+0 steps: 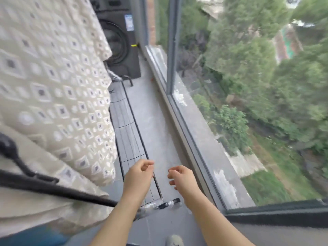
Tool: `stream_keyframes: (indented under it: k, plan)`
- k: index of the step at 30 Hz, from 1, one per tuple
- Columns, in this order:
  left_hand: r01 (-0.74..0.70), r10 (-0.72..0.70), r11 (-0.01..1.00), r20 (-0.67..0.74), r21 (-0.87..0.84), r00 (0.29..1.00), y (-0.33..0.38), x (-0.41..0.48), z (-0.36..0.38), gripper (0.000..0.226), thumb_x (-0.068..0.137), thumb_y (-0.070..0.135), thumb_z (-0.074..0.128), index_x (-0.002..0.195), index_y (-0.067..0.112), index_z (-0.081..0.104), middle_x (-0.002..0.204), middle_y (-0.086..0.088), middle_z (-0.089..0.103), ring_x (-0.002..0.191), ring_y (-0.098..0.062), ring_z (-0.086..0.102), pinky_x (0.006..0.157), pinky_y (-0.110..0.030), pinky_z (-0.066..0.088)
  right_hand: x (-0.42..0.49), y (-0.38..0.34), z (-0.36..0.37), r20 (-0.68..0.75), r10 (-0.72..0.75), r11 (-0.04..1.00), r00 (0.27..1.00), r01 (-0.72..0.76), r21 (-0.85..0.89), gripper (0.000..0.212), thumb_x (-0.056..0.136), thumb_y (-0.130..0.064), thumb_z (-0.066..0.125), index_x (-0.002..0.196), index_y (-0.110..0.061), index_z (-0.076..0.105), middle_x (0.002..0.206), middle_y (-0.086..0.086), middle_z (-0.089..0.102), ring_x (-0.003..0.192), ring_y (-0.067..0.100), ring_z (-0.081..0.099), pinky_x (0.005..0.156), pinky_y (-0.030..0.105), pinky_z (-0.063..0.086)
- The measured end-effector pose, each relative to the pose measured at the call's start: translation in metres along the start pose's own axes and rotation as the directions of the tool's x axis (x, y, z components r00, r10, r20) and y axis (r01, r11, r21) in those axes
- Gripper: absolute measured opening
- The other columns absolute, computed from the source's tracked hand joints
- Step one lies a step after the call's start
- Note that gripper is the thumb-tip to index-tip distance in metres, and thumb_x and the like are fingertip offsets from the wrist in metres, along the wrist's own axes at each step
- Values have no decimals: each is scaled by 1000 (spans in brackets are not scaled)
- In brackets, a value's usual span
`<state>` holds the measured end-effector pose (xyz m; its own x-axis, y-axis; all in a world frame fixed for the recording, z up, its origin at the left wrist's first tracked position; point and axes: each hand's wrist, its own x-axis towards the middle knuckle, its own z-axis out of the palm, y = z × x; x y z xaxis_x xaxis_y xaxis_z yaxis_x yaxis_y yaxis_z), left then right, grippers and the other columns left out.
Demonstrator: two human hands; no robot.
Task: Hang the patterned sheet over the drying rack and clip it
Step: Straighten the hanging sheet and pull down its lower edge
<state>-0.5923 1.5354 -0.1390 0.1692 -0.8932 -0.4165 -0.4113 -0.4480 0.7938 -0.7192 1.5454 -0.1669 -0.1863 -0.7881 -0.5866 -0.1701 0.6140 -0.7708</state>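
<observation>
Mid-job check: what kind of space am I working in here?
Probably a narrow glazed laundry balcony, high up: a washing machine at the far end, a wire drying rack beside the patterned sheet, and a window looking down on treetops.

Single wide-angle view from the head. Faces forward and steeply down along the balcony floor (pixel 159 132), rolled sideways, with the window frame (pixel 171 45) on a diagonal. Sits close over the left hand (pixel 140 172) and right hand (pixel 182 176), both low at centre. Crowds the patterned sheet (pixel 53 77) at left, near and blurred; reaches far to the washing machine (pixel 120 45) and treetops (pixel 248 59) outside.
</observation>
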Motion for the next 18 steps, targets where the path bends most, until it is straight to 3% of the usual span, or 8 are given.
stream_keyframes:
  k: [3,5,8,13,18]
  plan:
    - [-56,63,971,-22,234,998,-15,-2,-20,12,91,27,51,92,31,63,92,11,65,91,-13,60,78,-26,45,-3,-10,13,106,-209,885,972,234,-401,19,91,-21,45,100,-19,61,88,-5,62,78,14,57,64,24,44]
    - [-74,85,928,-14,365,996,-22,-1,-29,17,93,29,48,101,30,63,98,11,66,93,-13,59,80,-26,47,-6,-16,20,189,-309,761,932,361,-538,24,92,-26,44,109,-19,59,100,-5,64,87,15,59,74,26,47]
    - [-78,93,888,-11,453,996,-24,2,-29,21,93,29,45,106,29,62,104,11,66,95,-13,59,82,-28,49,-4,-20,20,272,-357,652,894,447,-613,27,93,-29,43,113,-20,59,111,-5,63,98,16,59,83,28,48]
    - [-48,87,859,-53,510,995,-24,2,-18,22,93,30,42,106,30,60,105,12,65,92,-11,59,75,-26,48,18,-27,7,356,-398,522,846,528,-670,24,94,-30,42,110,-21,58,111,-3,62,99,18,57,84,30,47]
    - [93,-7,900,-200,425,980,-8,4,-2,22,93,27,44,106,26,61,106,11,65,91,-11,59,76,-25,47,56,-49,-10,539,-411,368,735,675,-640,28,94,-28,40,114,-19,57,113,-1,62,102,20,56,85,30,46]
